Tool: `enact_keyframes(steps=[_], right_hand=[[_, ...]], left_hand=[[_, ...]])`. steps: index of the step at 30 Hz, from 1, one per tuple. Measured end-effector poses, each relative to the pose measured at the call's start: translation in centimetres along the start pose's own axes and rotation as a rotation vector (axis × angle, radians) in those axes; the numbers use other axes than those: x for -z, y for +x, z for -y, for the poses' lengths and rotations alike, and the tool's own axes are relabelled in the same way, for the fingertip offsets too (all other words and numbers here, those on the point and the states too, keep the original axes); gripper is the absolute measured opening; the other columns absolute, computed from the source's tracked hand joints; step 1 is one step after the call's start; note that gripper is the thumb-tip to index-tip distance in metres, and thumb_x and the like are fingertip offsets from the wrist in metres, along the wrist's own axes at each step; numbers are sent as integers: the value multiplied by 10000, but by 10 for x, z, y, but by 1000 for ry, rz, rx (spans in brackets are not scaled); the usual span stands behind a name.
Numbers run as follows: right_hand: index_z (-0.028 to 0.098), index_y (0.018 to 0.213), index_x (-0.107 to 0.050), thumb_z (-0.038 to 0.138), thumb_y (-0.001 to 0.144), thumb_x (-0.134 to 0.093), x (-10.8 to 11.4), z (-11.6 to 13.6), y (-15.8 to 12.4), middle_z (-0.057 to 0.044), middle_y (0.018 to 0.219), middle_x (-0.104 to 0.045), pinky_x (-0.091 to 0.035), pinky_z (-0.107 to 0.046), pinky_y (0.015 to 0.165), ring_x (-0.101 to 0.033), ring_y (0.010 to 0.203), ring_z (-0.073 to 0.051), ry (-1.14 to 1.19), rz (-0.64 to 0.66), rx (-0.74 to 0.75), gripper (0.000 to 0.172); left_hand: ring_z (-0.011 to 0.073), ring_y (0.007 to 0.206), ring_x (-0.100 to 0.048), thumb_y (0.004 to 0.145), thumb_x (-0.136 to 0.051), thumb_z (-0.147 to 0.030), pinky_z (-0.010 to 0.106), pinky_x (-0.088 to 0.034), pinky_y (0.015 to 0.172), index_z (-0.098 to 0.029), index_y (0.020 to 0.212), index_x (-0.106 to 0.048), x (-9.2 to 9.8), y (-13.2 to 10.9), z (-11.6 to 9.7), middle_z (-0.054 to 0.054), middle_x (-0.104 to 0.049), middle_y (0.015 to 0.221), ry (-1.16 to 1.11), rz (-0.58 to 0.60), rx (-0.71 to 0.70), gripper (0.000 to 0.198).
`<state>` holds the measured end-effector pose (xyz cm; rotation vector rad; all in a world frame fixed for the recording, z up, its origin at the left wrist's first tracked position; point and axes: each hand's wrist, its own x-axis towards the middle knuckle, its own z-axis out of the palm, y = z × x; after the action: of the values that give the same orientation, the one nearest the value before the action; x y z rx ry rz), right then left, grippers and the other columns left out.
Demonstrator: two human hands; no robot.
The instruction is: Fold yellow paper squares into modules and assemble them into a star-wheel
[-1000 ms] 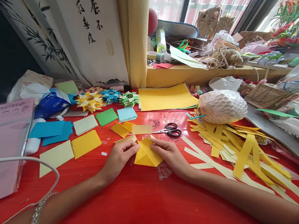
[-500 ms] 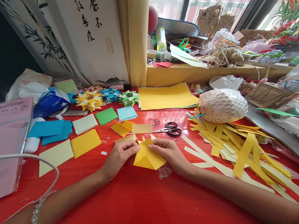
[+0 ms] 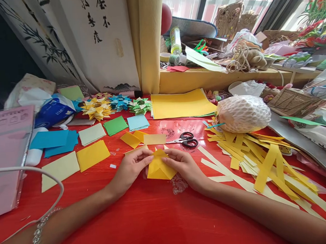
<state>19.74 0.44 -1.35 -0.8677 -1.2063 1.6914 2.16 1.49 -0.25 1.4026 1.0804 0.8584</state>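
Note:
A folded piece of yellow paper (image 3: 160, 169) is held up over the red table between both hands, with creases running across it. My left hand (image 3: 135, 167) pinches its left edge, thumb on the front face. On the opposite edge, my right hand (image 3: 183, 165) grips it with the thumb on top and fingers behind. Just beyond the hands lie small yellow paper pieces (image 3: 131, 139), a tan paper rectangle (image 3: 154, 139) and black-handled scissors (image 3: 188, 139). Pale folded pieces right behind the hands are mostly hidden.
Stacks of blue (image 3: 49, 139), green (image 3: 115, 125) and yellow paper (image 3: 93, 155) lie left. Folded paper stars (image 3: 97, 107) and large yellow sheets (image 3: 182, 104) stand behind. Yellow paper strips (image 3: 265, 171) and a net-wrapped round object (image 3: 244, 114) lie right. A white cable (image 3: 54, 176) crosses the left arm.
The yellow paper has tilted and shifted slightly upward, so its lower edge looks narrower. Both hands keep their hold on it. The view has shifted slightly.

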Motion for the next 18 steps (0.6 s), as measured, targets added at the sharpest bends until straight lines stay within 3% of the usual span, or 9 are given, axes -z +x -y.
enact_keyframes(steps=[10, 15, 18], right_hand=[[206, 907, -689, 260, 791, -519, 0, 7, -1, -21, 866, -654, -435, -250, 701, -574, 799, -156, -208, -112, 39, 212], [197, 900, -693, 239, 797, -500, 0, 7, -3, -22, 842, -657, -421, -237, 663, -567, 764, -146, -257, -132, 44, 223], [195, 886, -700, 231, 797, -494, 0, 7, -4, -23, 848, -664, -418, -235, 655, -566, 762, -148, -280, -143, 35, 227]], left_hand=[[97, 518, -503, 783, -547, -269, 203, -431, 468, -176, 861, -579, -1, 2, -4, -26, -547, 637, -117, 8, 37, 125], [95, 511, -501, 790, -552, -313, 198, -429, 472, -186, 943, -573, 0, 3, -3, -37, -540, 604, -106, 3, 62, 199], [92, 515, -498, 803, -535, -359, 195, -428, 478, -181, 893, -587, 0, 3, -2, -37, -530, 600, -88, 0, 56, 206]])
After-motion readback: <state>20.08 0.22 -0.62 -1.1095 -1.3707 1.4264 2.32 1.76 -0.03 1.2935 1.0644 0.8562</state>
